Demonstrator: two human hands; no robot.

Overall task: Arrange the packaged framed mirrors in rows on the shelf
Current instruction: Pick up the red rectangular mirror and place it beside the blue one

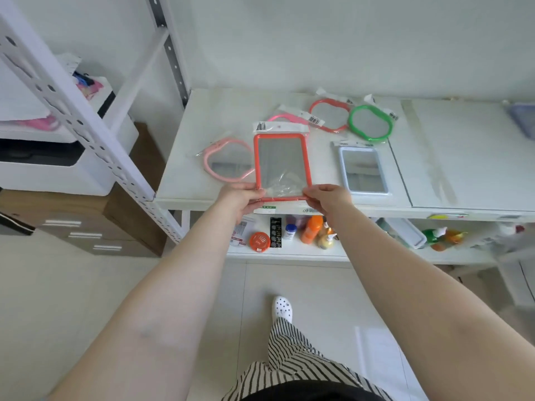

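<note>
An orange rectangular framed mirror [282, 166] in clear packaging lies near the front of the white shelf top [185, 175]. My left hand [241, 199] grips its lower left corner and my right hand [330, 199] grips its lower right corner. Left of it lies a pale pink wavy mirror [227, 163]. A hot pink mirror [286, 117] peeks out behind the orange one. Further back sit a red wavy mirror [330, 114] and a green wavy mirror [370, 123]. A light blue rectangular mirror [363, 170] lies to the right.
A white metal rack upright [86, 123] stands at the left, with a printer [58, 166] behind it. The lower shelf [289, 250] holds bottles and small goods. A second white panel [469, 157] extends the shelf to the right.
</note>
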